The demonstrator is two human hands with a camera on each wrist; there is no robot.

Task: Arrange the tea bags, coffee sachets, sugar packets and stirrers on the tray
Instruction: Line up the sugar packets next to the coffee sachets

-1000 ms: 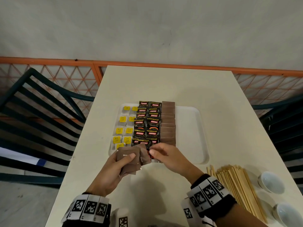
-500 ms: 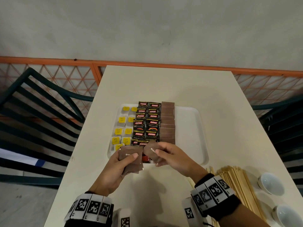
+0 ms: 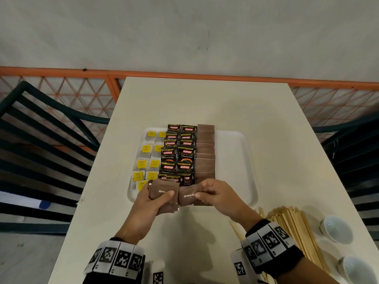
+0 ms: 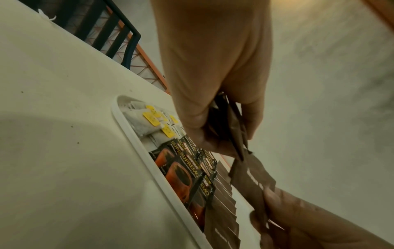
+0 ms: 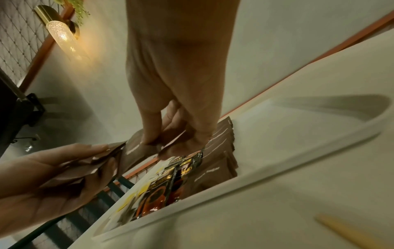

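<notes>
A white tray holds yellow-tagged tea bags on its left, black coffee sachets in the middle and a column of brown sugar packets beside them. My left hand grips a small stack of brown sugar packets over the tray's near edge. Just to the right of that stack, my right hand pinches a single brown sugar packet. The wrist views show that single packet held above the tray's near end. Wooden stirrers lie on the table at the right.
Two white cups stand at the table's right front edge beyond the stirrers. Dark slatted chairs flank the table on both sides. An orange mesh railing and a pale wall run behind. The tray's right part is bare.
My right hand has drawn one sugar packet off the left hand's stack and moved it slightly right. The left hand has stayed in place with the stack.
</notes>
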